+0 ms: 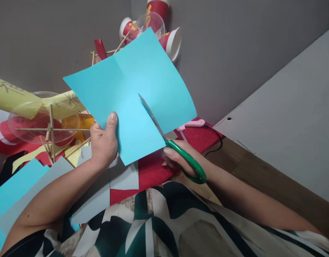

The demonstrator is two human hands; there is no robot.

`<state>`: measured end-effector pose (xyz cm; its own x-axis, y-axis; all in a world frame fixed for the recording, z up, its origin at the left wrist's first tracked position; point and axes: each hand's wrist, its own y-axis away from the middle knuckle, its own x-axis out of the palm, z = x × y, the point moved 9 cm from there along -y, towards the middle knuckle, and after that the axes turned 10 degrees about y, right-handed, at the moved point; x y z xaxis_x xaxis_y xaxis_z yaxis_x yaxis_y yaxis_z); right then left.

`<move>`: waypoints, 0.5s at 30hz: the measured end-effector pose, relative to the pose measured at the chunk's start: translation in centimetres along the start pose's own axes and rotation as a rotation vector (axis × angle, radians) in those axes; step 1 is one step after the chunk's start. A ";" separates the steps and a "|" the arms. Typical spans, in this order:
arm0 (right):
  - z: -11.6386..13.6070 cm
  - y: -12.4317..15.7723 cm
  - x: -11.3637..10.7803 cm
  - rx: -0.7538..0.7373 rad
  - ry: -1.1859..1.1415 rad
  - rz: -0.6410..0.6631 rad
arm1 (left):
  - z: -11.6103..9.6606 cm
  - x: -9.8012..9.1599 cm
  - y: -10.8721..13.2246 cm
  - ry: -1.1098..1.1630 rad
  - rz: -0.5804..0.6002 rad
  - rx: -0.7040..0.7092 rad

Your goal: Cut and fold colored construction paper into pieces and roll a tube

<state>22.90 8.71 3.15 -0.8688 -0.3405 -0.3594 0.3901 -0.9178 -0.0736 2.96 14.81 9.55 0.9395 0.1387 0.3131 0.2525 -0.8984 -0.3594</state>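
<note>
A sheet of light blue paper (132,75) is held up in front of me, with a faint crease near its top. My left hand (104,139) pinches its lower left edge, thumb on the near face and the fingers hidden behind. At the lower right edge, my right hand (177,153) grips green-handled scissors (190,160). One blade lies across the near face of the paper, pointing up and left; the other blade is hidden behind the sheet. Whether the paper is cut along the blade, I cannot tell.
Red-and-white paper cups (173,43) stand at the back against the grey wall. A pink glue gun (192,124) with a black cord lies on the red table cover (156,173). To the left are a clear plastic lid with crossed wooden sticks (52,129), yellow paper (11,94) and grey sheets (124,178).
</note>
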 end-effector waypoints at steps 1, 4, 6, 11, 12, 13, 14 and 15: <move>0.1 -0.4 0.0 -0.007 -0.005 -0.002 | 0.0 -0.1 -0.4 0.001 0.008 -0.009; 0.3 -1.5 0.2 -0.011 -0.004 -0.018 | -0.1 -0.8 -1.3 -0.013 0.011 -0.013; 0.4 -2.2 0.5 -0.004 -0.010 -0.028 | 0.0 -1.2 -1.9 -0.028 -0.001 -0.006; 0.2 -3.4 0.9 0.010 -0.042 -0.043 | 0.4 -1.9 -2.8 -0.036 -0.013 -0.016; 0.1 -3.6 0.9 0.013 -0.037 -0.047 | 0.6 -1.9 -2.9 -0.041 -0.014 -0.024; -0.1 -3.6 0.9 0.017 -0.032 -0.049 | 0.7 -2.0 -3.0 -0.046 -0.011 -0.035; -0.2 -3.7 0.9 0.018 -0.029 -0.051 | 0.9 -2.0 -3.1 -0.048 -0.005 -0.047; -0.3 -3.7 1.0 0.018 -0.031 -0.051 | 1.0 -2.0 -3.2 -0.049 0.002 -0.057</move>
<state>20.71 11.86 2.76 -0.8964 -0.2992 -0.3271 0.3399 -0.9376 -0.0738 0.54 17.88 9.18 0.9504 0.1561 0.2689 0.2386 -0.9207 -0.3088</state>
